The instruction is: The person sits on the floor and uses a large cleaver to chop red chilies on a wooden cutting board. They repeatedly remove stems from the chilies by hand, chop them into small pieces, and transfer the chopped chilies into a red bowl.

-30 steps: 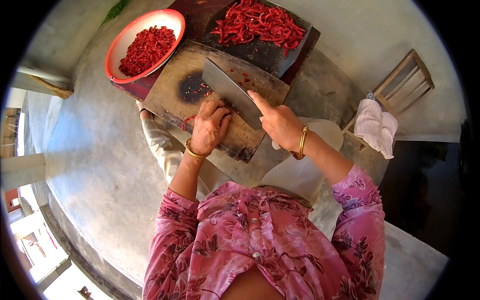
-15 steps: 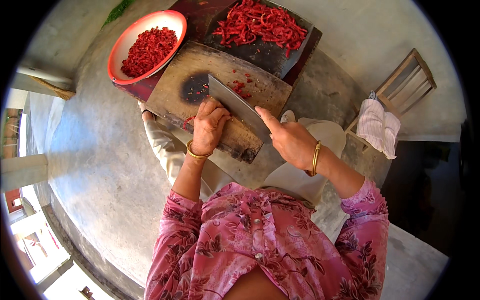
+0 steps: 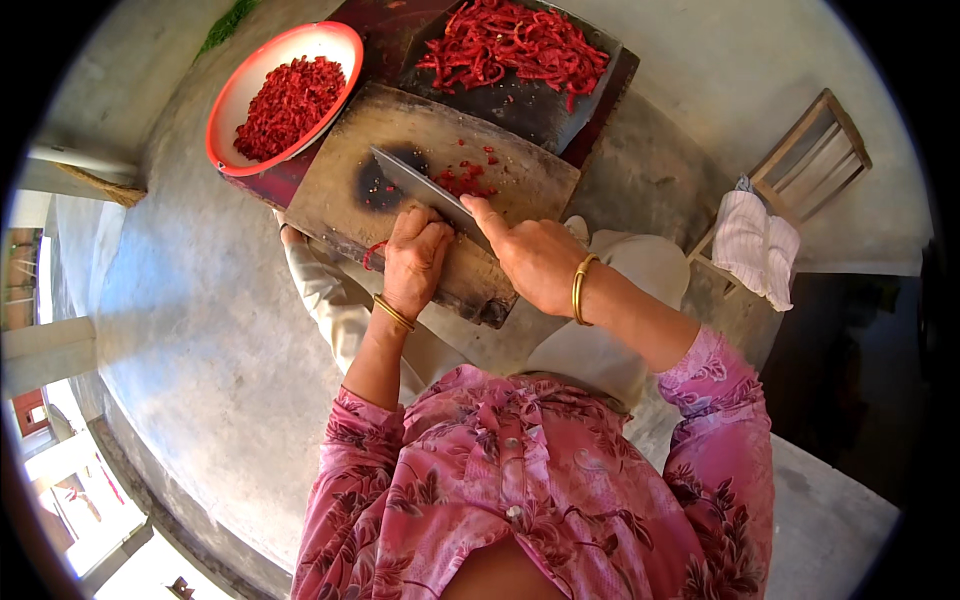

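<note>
My left hand (image 3: 414,262) is closed on a red chili pepper (image 3: 371,256), which sticks out at its left side over the wooden cutting board (image 3: 325,205). My right hand (image 3: 540,262) grips a cleaver (image 3: 420,180), with the index finger stretched along the top of the blade. The blade lies slantwise across the board, just beyond my left fingertips. On its far side are small chopped chili pieces (image 3: 465,180) and scattered seeds. How much chili lies under my left fingers is hidden, as is the cleaver's handle inside my right hand.
A white bowl with a red rim (image 3: 213,145) holds chopped chili at the far left. Behind the board, a dark tray (image 3: 600,95) carries whole chilies (image 3: 515,48). Both stand on a dark red table (image 3: 368,38). A wooden chair (image 3: 815,160) with a striped cloth (image 3: 752,240) is at right.
My right hand and the cleaver have shifted left and slightly away from me. The blade's broad face shows less now. My left hand stays nearly in place, still holding the chili.
</note>
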### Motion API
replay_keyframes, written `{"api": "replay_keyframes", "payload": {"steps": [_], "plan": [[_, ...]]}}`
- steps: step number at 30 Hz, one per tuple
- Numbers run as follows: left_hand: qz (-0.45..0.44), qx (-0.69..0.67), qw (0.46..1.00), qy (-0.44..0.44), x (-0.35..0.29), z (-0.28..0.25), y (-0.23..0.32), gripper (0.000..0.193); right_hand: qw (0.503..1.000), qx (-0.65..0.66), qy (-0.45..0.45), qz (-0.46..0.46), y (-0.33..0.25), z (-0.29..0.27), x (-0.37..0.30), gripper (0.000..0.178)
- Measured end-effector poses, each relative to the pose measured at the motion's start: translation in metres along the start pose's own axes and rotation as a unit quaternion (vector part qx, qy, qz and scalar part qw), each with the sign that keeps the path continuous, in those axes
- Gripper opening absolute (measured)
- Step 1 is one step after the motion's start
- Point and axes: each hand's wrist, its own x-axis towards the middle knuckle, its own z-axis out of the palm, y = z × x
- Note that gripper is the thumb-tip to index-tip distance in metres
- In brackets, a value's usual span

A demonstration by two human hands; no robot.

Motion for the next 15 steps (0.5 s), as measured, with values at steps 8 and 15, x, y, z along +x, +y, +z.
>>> {"api": "replay_keyframes", "payload": {"steps": [8,15], "plan": [[0.010,0.020,0.999,-0.038,0.020,0.012,0.003,0.010,1.000,0.006,0.019,0.003,0.023,-0.005,-0.001,0.069],[0.070,0.063,0.995,-0.008,0.016,0.011,0.008,0.013,0.999,0.018,0.042,0.009,0.026,-0.003,-0.008,0.070]]}}
